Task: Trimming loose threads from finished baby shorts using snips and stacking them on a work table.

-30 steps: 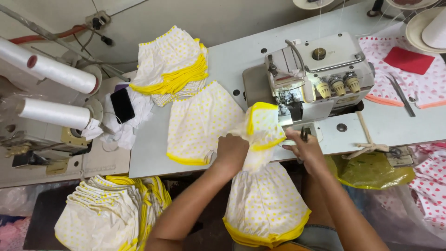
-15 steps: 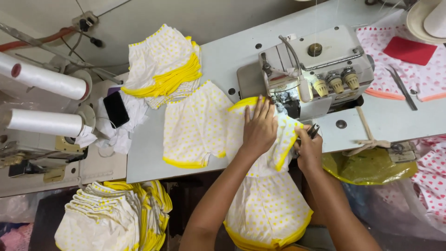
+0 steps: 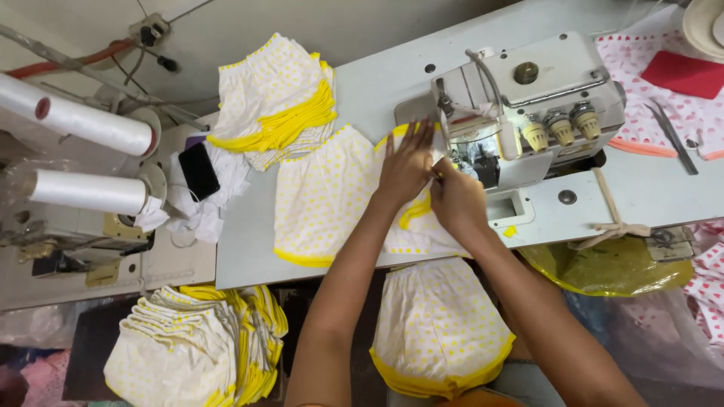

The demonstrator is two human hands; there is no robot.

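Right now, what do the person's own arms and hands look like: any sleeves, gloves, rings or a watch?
Both arms come up from the bottom edge, bare along all that shows. No sleeve, glove or wristband is visible. The left hand shows no ring or watch. The right hand shows none either. Any clothing above the elbows lies outside the picture.

We count two white thread rolls [image 3: 83,124], one sewing machine [image 3: 528,113], one phone [image 3: 200,170], two hands [image 3: 407,166].
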